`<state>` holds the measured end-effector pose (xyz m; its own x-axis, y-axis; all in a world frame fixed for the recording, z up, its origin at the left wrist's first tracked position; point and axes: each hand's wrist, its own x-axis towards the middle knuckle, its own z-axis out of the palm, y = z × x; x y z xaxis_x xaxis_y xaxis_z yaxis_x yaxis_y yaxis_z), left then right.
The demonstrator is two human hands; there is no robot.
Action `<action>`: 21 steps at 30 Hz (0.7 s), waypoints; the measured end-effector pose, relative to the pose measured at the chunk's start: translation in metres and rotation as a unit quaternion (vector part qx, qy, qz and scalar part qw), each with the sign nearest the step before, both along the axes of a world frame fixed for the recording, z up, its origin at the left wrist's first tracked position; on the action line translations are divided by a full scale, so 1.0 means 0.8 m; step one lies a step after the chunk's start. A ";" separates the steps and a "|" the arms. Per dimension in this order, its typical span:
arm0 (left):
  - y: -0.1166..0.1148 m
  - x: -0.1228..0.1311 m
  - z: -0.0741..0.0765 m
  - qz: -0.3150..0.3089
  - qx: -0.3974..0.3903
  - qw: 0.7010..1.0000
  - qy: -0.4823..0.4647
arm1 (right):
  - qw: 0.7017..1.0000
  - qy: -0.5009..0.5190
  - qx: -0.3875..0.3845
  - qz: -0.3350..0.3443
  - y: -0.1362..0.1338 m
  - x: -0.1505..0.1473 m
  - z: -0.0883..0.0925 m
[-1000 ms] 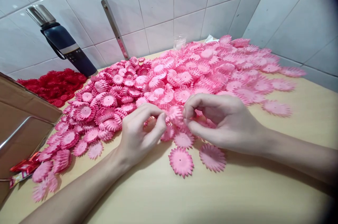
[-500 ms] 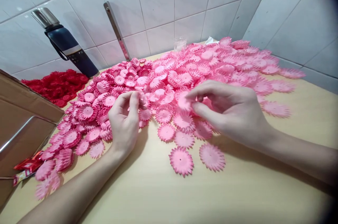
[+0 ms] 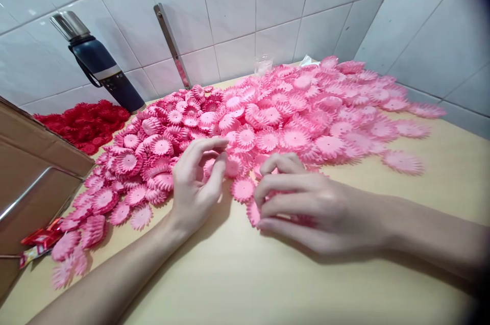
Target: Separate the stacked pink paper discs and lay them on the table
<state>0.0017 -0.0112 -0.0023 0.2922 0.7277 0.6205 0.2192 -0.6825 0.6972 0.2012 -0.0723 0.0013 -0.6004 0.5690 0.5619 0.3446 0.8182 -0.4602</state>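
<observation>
A broad heap of pink fringed fabric petal discs point(image 3: 270, 116) with tiny centre holes covers the table in front of me. My left hand point(image 3: 201, 177) is raised at the front of the heap, its fingers curved and the thumb apart from the index finger, with no disc visible between the tips. My right hand point(image 3: 302, 202) lies palm down over several loose discs, fingers bent and spread. One pink disc point(image 3: 251, 213) shows beside its fingertips, and others are partly hidden beneath the hand. A separate pink disc point(image 3: 242, 190) lies between both hands.
Dark red petal discs point(image 3: 88, 123) are piled at the back left, beside a blue thermos flask point(image 3: 103, 70). A cardboard box point(image 3: 42, 161) stands on the left, with a red wrapper point(image 3: 42, 238) near it. A metal strip point(image 3: 170, 42) leans on the tiled wall by a clear cup point(image 3: 263, 65).
My right hand has come down from the heap onto the loose front discs, and a front disc has shifted away from me. My left hand has moved slightly right and its fingers have parted.
</observation>
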 end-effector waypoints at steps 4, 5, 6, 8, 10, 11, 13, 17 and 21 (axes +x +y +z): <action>-0.001 -0.001 0.001 -0.007 0.010 1.000 0.018 | 1.000 0.005 0.011 -0.019 0.005 0.004 0.001; -0.001 -0.002 0.001 -0.008 0.012 1.000 0.022 | 1.000 -0.011 0.004 -0.011 0.005 0.005 0.002; -0.002 -0.002 0.001 -0.008 0.016 1.000 0.025 | 1.000 -0.029 -0.005 -0.003 0.004 0.005 0.002; -0.003 -0.002 0.001 -0.008 0.029 0.999 0.033 | 0.999 -0.047 -0.008 0.005 0.003 0.004 0.000; -0.004 -0.002 0.001 -0.009 0.046 0.998 0.040 | 0.999 -0.034 0.009 -0.006 0.003 0.002 -0.002; -0.004 -0.002 0.002 -0.010 0.055 0.998 0.043 | 0.999 -0.017 0.021 -0.017 0.004 0.001 -0.002; -0.004 -0.001 0.002 -0.014 0.072 0.996 0.047 | 0.998 0.026 0.039 -0.045 0.007 0.000 -0.001; -0.006 -0.001 0.004 -0.029 0.085 0.995 0.047 | 0.986 0.110 0.027 -0.126 0.012 0.001 0.005; -0.007 -0.001 0.007 -0.059 0.084 0.993 0.061 | 0.969 0.164 -0.047 -0.179 0.014 0.003 0.008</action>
